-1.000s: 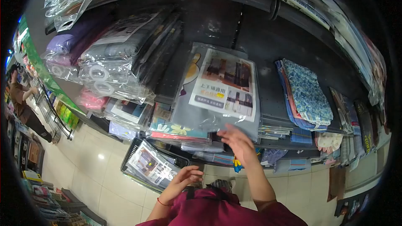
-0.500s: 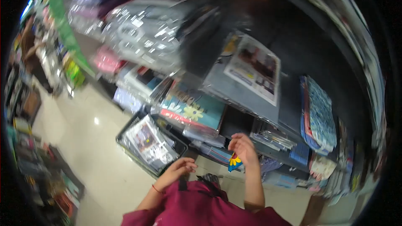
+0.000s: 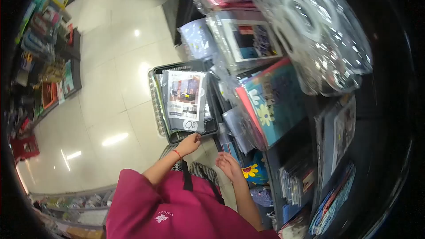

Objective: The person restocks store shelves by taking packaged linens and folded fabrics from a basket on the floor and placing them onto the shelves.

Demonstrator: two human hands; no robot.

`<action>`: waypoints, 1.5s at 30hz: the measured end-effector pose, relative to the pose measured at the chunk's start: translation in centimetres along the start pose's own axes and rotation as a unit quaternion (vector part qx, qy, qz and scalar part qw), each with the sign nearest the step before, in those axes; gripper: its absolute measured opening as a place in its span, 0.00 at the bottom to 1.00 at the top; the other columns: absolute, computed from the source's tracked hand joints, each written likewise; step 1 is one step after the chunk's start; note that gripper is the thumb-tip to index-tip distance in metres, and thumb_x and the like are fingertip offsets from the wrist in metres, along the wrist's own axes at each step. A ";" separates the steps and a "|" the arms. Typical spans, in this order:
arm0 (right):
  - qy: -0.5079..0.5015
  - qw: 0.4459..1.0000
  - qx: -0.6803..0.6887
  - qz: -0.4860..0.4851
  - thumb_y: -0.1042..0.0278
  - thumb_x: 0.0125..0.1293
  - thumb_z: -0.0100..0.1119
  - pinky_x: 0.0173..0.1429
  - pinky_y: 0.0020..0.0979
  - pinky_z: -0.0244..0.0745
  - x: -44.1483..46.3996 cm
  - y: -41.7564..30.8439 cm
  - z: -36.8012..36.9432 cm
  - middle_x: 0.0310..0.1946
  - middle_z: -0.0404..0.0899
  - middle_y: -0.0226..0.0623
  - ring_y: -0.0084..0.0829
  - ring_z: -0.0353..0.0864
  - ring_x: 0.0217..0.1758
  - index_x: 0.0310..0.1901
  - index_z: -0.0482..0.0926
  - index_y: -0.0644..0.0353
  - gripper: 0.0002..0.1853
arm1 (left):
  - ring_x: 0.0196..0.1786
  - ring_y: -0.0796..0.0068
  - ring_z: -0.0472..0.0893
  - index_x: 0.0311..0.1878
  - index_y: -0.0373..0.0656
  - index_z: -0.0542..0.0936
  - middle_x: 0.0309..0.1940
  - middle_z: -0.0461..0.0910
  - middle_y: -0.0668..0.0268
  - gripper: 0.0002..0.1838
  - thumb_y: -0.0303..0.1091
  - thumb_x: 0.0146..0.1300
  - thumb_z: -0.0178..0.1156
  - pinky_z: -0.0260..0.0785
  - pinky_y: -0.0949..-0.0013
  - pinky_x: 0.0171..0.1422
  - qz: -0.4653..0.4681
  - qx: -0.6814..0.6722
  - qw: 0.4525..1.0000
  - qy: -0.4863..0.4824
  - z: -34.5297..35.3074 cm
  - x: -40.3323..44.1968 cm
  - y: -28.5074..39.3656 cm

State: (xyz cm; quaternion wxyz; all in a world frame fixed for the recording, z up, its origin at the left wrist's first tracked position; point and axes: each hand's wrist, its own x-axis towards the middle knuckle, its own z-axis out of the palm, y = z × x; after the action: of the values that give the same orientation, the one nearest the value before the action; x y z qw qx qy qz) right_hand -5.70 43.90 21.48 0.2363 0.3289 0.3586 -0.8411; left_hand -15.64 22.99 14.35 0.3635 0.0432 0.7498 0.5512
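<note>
My left hand (image 3: 189,145), with a red string on its wrist, is at the near rim of a dark plastic basket (image 3: 216,129). Its fingers are loosely bent and nothing shows in them; I cannot tell whether they touch the rim. Inside the basket lies a clear-wrapped grey pack (image 3: 201,106) with a printed picture sheet on its front, on top of other packs. To the right, my right hand (image 3: 228,166) hangs open and holds nothing. Beside it, on a low shelf, is a blue item with a yellow flower (image 3: 252,171).
Shelves on the right hold wrapped packs, among them a teal flowered one (image 3: 276,106), a grey one with a picture (image 3: 252,40) and a bulky clear-wrapped bundle (image 3: 310,31). Shiny floor tiles (image 3: 106,102) run along the left. A stocked shelf (image 3: 66,79) lines the far left.
My view has turned left and down, so the basket appears upright and nearer the middle. My left hand has come closer to the basket's near rim. Both hands stay free.
</note>
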 end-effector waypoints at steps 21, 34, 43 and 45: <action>0.090 0.857 -0.499 -0.093 0.75 0.51 0.55 0.24 0.28 0.69 25.7 5.8 -0.4 0.20 0.76 0.38 0.29 0.74 0.18 0.46 0.69 0.65 0.18 | 0.43 0.63 0.75 0.49 0.38 0.71 0.41 0.74 0.55 0.17 0.35 0.58 0.54 0.67 0.66 0.49 -0.177 -0.122 0.951 0.221 -3.3 -10.1 -10.8; -0.207 0.961 -0.169 -0.073 0.74 0.52 0.54 0.61 0.28 0.59 -2.8 -5.9 8.9 0.56 0.66 0.38 0.28 0.66 0.58 0.63 0.56 0.65 0.34 | 0.54 0.71 0.71 0.61 0.37 0.61 0.55 0.69 0.57 0.31 0.42 0.58 0.57 0.64 0.68 0.59 -0.092 -0.440 0.872 -0.195 -5.2 -6.4 1.6; -0.378 0.881 -0.261 -0.115 0.71 0.57 0.55 0.59 0.28 0.62 -14.1 -6.0 11.0 0.55 0.67 0.40 0.25 0.66 0.55 0.63 0.53 0.69 0.34 | 0.47 0.70 0.76 0.53 0.38 0.67 0.48 0.73 0.61 0.20 0.28 0.57 0.57 0.74 0.69 0.45 -0.079 -0.528 0.787 -0.308 -2.0 -5.4 3.4; -0.374 0.862 -0.288 -0.185 0.67 0.57 0.54 0.51 0.26 0.67 -18.4 -8.2 11.1 0.47 0.73 0.38 0.23 0.71 0.47 0.60 0.59 0.72 0.30 | 0.41 0.68 0.78 0.51 0.40 0.70 0.39 0.77 0.62 0.21 0.30 0.53 0.61 0.74 0.65 0.42 -0.007 -0.478 0.853 -0.211 -2.2 -5.8 6.1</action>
State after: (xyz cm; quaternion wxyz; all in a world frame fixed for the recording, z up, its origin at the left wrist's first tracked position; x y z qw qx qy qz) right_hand -2.74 43.61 44.29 0.2775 -0.1656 0.5239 -0.7881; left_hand -14.74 20.90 22.79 0.4925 -0.0262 0.2994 0.8168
